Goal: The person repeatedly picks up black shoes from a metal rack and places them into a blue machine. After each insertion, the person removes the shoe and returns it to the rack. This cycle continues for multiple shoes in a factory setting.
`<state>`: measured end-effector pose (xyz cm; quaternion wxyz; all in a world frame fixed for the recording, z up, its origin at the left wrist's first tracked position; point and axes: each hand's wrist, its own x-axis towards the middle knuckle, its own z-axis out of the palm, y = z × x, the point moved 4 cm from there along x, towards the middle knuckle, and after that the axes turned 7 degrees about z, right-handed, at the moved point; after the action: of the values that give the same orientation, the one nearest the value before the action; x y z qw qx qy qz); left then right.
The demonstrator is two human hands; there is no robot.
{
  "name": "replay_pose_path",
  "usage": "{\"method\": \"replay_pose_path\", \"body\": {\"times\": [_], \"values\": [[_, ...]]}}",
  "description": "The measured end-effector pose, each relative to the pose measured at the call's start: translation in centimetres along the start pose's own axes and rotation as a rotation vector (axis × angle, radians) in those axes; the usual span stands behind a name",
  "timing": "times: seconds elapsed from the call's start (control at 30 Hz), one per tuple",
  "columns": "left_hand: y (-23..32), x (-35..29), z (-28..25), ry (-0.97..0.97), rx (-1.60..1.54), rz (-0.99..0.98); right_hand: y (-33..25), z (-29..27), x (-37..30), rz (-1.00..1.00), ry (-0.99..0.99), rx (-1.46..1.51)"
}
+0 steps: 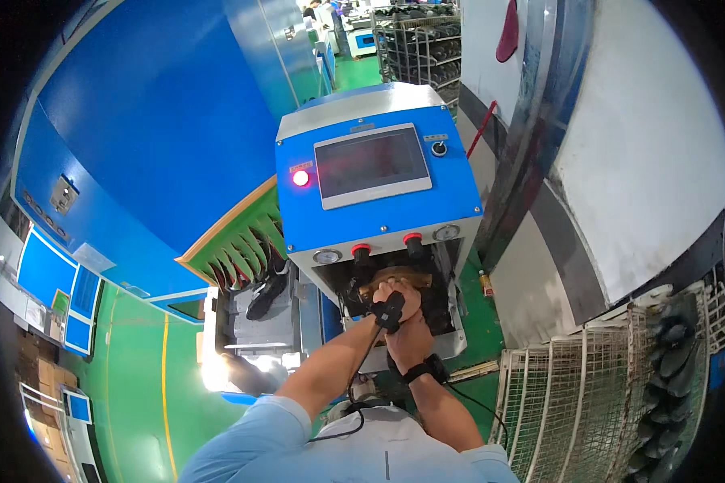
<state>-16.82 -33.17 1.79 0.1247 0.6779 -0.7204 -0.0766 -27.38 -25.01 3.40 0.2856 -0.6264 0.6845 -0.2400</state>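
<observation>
Both my hands are close together inside the front opening of a blue and white machine (298, 216), below its dark screen (372, 163). My left hand (400, 295) has its fingers curled, and a black device is strapped at its wrist. Against it, slightly nearer to me, is my right hand (409, 342), whose fingers are hidden; a black band circles that wrist. What lies under the hands cannot be made out. Just beyond the fingers is a brownish curved part (407, 276). Two black knobs with red rings (362, 253) hang above the opening, between round gauges (327, 257).
Left of the machine, a black shoe (267, 296) rests on a grey surface beside a green slotted rack (246, 249). A red button (300, 178) glows on the panel. At right stands a wire rack (572, 394) holding dark shoe-like pieces (675, 362). Another loaded rack (419, 48) stands behind.
</observation>
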Motion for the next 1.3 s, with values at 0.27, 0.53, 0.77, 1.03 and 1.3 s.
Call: {"method": "replay_pose_path", "body": {"times": [0.27,0.53,0.77,1.03,1.3], "values": [[4.5,-4.1,-6.6,0.033,0.025,-0.137,-0.1,-1.0,-1.2,-0.409,0.173,-0.118],[2.2,-3.7,-8.0,-0.045,-0.157,0.263,1.5,-2.1,-5.3,-0.178,-0.014,-0.063],[6.6,-0.8,-3.3,-0.111,0.099,0.268,5.7,0.4,-5.3,-0.009,-0.015,0.248],[5.6,-1.9,-7.8,-0.186,-0.062,0.257,4.6,-0.6,-5.9,-0.097,-0.055,0.148],[-4.4,-17.0,-6.0,-0.786,-1.404,-0.537,2.9,-8.6,-15.2,-0.324,-0.222,-0.294]]}}
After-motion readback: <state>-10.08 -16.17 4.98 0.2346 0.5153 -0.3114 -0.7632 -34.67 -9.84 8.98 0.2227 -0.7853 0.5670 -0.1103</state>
